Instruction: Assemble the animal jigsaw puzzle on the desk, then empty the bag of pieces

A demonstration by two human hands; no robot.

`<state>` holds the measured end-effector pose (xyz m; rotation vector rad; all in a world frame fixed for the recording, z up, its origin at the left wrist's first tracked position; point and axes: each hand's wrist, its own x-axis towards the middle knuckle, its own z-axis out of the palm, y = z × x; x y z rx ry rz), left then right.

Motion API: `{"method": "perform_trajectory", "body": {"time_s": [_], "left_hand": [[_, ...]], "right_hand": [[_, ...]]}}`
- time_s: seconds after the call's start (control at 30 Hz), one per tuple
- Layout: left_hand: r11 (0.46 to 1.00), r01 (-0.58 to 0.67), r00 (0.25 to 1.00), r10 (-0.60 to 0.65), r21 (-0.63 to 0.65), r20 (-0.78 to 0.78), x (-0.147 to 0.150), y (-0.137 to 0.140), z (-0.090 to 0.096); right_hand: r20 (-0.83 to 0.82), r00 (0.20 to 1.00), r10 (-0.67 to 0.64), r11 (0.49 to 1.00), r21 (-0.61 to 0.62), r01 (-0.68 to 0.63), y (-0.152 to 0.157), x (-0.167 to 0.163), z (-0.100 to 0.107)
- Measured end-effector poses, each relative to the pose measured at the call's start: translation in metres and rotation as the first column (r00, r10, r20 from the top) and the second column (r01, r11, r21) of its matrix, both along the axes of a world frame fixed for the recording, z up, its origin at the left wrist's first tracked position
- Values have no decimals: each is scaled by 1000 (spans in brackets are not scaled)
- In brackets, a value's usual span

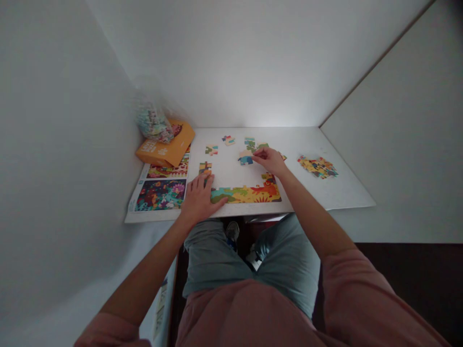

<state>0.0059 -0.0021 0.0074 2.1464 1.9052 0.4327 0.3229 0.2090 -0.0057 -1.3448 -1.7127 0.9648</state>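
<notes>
My right hand (269, 160) pinches the right edge of a jigsaw puzzle piece (246, 158) with a blue animal shape on it, over the white table. My left hand (200, 198) lies flat with its fingers spread, covering the lower left corner of a partly joined jigsaw puzzle (249, 194). Its joined bottom strip shows green on the left and a red-orange animal at the right end. At the left side, a piece (205, 166) shows just above my left fingertips. More loose pieces lie beyond, among them a green one (250, 143), partly near my right hand.
A heap of puzzle pieces (319, 167) lies to the right on the white table (347, 190). At the left are printed picture sheets (161, 195), an orange box (168, 149) and a clear bag of pieces (154, 123). White walls bound the table behind and on the left.
</notes>
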Motion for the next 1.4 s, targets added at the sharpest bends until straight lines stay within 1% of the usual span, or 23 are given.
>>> {"method": "perform_trajectory", "body": {"time_s": [0.07,0.13,0.23,0.3,0.4,0.47,0.53,0.63,0.7,0.77,0.83,0.93,1.03,1.1,1.17,1.2,1.27,1.33,1.4], "left_hand": [[1000,-2,1000,2,-16,7,1,0,1],[1000,0,1000,0,-28,11,1,0,2],[1000,9,1000,-9,-30,9,0,0,0],[1000,16,1000,-16,-23,6,-1,0,-2],[1000,18,1000,-18,-7,7,-1,0,-5],[1000,16,1000,-16,5,17,-2,-1,-6],[1000,18,999,-19,8,26,-2,-1,-6],[1000,31,999,-31,0,27,-2,-1,-4],[999,32,999,-32,2,13,-1,-2,-3],[1000,25,1000,-24,5,-12,0,-2,-2],[1000,15,999,-14,4,-39,1,-2,-2],[1000,14,998,-14,3,-54,1,-2,-4],[1000,13,999,-12,19,-35,1,-2,-5],[1000,7,1000,-6,27,-20,1,-2,-5],[1000,4,1000,-4,23,-19,1,-2,-3],[1000,5,1000,-5,17,-21,1,-2,-2],[1000,7,1000,-6,6,-22,2,-1,1],[1000,5,1000,-5,5,-15,1,-1,2],[1000,4,1000,-4,17,-11,1,0,2]], "right_hand": [[100,995,-6,1000,-8,7,15,-20,3],[250,968,-11,1000,20,6,27,-36,5],[467,883,-45,993,119,-12,41,-58,6],[559,825,-83,987,161,-10,50,-73,7],[647,751,-137,985,167,36,61,-95,7],[679,720,-144,986,158,48,67,-107,7],[689,712,-135,989,135,56,73,-116,6],[679,724,-119,993,94,75,81,-125,6],[659,744,-110,994,73,83,84,-128,5],[614,784,-90,996,56,70,85,-130,4],[545,837,-51,998,66,18,85,-130,2],[421,906,27,990,114,-83,83,-127,-2],[214,967,140,976,136,-171,83,-118,-6],[27,974,224,964,144,-225,81,-107,-7],[-137,953,272,957,146,-252,77,-89,-8],[-193,940,281,956,146,-255,73,-76,-9],[-256,930,264,961,153,-231,64,-43,-9],[-277,942,191,975,167,-149,52,-4,-11],[-287,956,63,986,164,-15,39,37,-15]]}}
